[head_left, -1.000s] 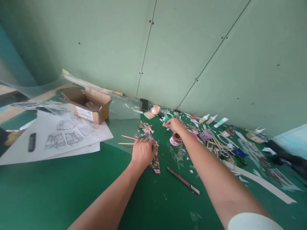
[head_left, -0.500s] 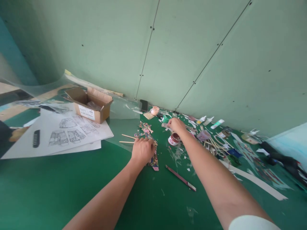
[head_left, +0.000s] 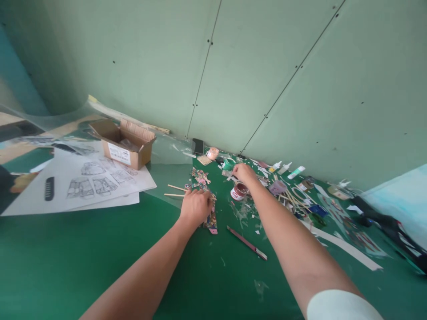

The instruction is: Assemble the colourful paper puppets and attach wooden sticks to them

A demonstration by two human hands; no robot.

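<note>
My left hand point(head_left: 196, 206) is curled down over a patterned, multicoloured cut-out figure point(head_left: 212, 220) on the green table. Two thin wooden sticks point(head_left: 175, 194) poke out to the left from under this hand; how they meet the figure is hidden. My right hand point(head_left: 245, 173) is reached forward, fingers pinched together beside a small green paint jar point(head_left: 228, 164); what lies between the fingertips, if anything, is too small to tell. Just below that hand stands an open jar of dark red paint point(head_left: 239, 191). A slim craft knife point(head_left: 247, 242) lies nearer me.
At left a cardboard box point(head_left: 122, 149) sits on printed drawing sheets point(head_left: 96, 182). A peach paint jar point(head_left: 212, 153) and a dark phone-like slab point(head_left: 198, 146) stand by the wall. Glue bottles point(head_left: 285, 168), scraps and a white strip point(head_left: 347, 249) clutter the right. Another person's hand point(head_left: 23, 182) shows at far left.
The view has shifted slightly, so everything sits a little further left. Both hands keep nearly the same places; the right fingers stay pinched by the green jar.
</note>
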